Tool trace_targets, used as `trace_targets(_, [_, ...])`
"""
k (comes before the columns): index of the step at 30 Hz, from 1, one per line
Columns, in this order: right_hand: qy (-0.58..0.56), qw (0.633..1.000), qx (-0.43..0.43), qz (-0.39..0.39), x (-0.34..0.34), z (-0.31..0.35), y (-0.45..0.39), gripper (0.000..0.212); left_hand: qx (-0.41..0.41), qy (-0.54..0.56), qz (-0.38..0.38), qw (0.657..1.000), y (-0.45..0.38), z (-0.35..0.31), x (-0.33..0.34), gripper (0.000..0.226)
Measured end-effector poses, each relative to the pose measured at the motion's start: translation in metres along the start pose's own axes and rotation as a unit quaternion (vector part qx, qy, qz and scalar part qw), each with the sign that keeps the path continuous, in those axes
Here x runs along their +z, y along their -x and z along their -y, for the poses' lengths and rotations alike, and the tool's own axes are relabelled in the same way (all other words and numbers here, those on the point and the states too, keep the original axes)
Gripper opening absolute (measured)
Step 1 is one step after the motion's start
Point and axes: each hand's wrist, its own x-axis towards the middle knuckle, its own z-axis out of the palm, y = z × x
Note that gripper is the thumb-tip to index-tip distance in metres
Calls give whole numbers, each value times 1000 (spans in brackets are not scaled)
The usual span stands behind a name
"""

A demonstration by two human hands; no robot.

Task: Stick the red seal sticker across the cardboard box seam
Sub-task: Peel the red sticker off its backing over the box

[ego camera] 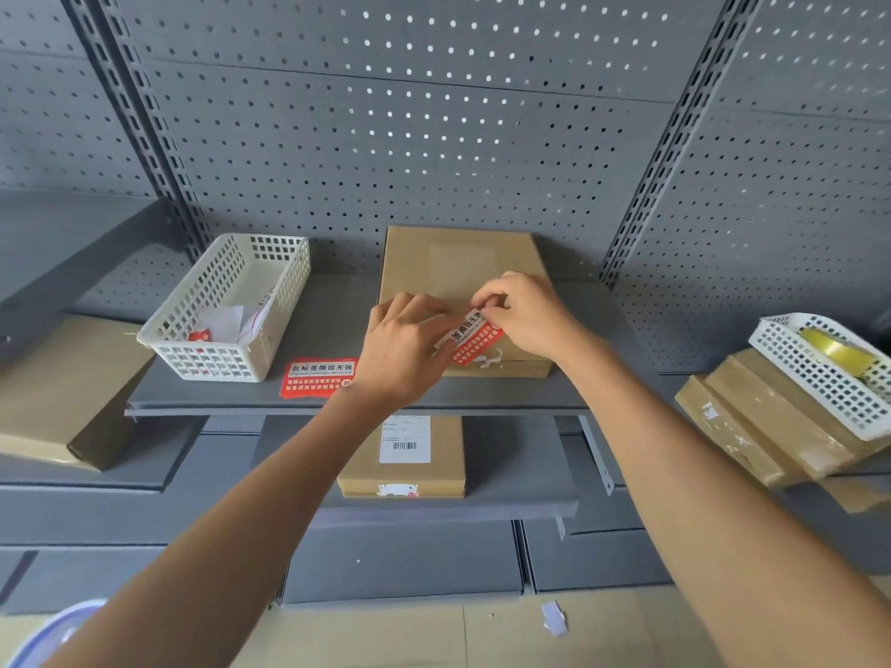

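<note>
Grip: both hands pinching red seal sticker (475,337), left hand (407,344) and right hand (528,313) at opposite ends | lying at cardboard box (458,267) front edge, on shelf (332,306) | handling: thin, floppy, tacky; holding by ends.

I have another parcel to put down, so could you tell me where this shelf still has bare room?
Bare shelf lies right of the cardboard box, up to the upright. A narrow strip runs between the white basket and the box. The front left is crowded: a spare red sticker lies there, beside both hands.
</note>
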Motion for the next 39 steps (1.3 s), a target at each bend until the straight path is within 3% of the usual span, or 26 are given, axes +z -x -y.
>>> trace_targets(6, [-37,998,44,2,1,3,-8,6,0,-3,7,1000,0,-1,-1,31])
trace_targets(16, [3,995,93,43,3,11,-20,14,-9,-56,43,997,-4,-9,-8,29])
trace_targets(21, [15,993,93,64,1,12,-21,25,28,-123,67,990,-6,-18,-12,49])
trace_targets(27, [7,993,85,84,-4,11,-24,17,34,-115,83,989,-8,-20,-16,44])
trace_targets(32, [-18,991,82,107,-9,10,-24,16,3,-90,91,992,-10,-22,-16,40])
trace_targets(39, [-5,990,80,113,-8,11,-23,17,-100,-26,59,993,-22,-36,-12,26])
